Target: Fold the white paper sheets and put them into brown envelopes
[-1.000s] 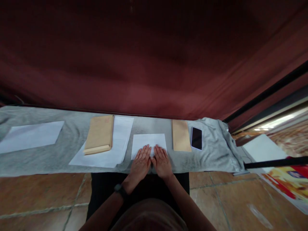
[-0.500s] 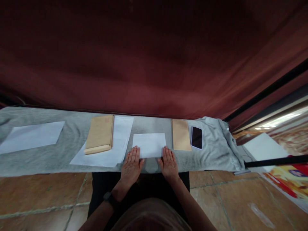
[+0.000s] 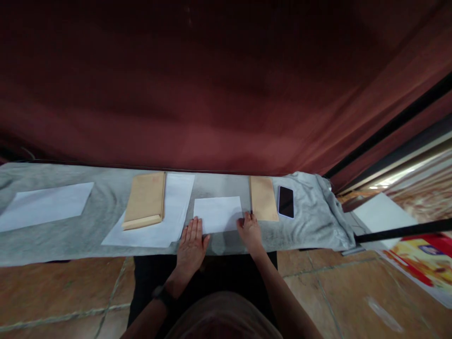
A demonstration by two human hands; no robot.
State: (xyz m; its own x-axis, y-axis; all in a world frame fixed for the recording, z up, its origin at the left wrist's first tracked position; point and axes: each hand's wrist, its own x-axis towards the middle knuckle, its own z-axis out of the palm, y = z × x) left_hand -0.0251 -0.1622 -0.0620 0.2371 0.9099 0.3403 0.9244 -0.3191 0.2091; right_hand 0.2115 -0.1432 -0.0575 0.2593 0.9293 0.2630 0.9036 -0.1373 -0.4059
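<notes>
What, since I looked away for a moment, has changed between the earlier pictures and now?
The left hand moved leftward to the near left corner of the small white sheet; the right hand moved rightward to the sheet's right edge, fingers now curled, any grip unclear. The sheet, brown envelopes and phone stayed put.

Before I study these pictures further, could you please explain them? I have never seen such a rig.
There is no machine: these are a person's bare hands, seen by one head-worn camera looking forward and down. On the grey cloth, from left to right, lie white paper, brown envelopes on white sheets, a smaller white paper, another brown envelope and a phone. The left hand lies flat at the smaller paper's near left corner. The right hand curls its fingers near that paper's right edge; whether they hold anything, I cannot tell.
</notes>
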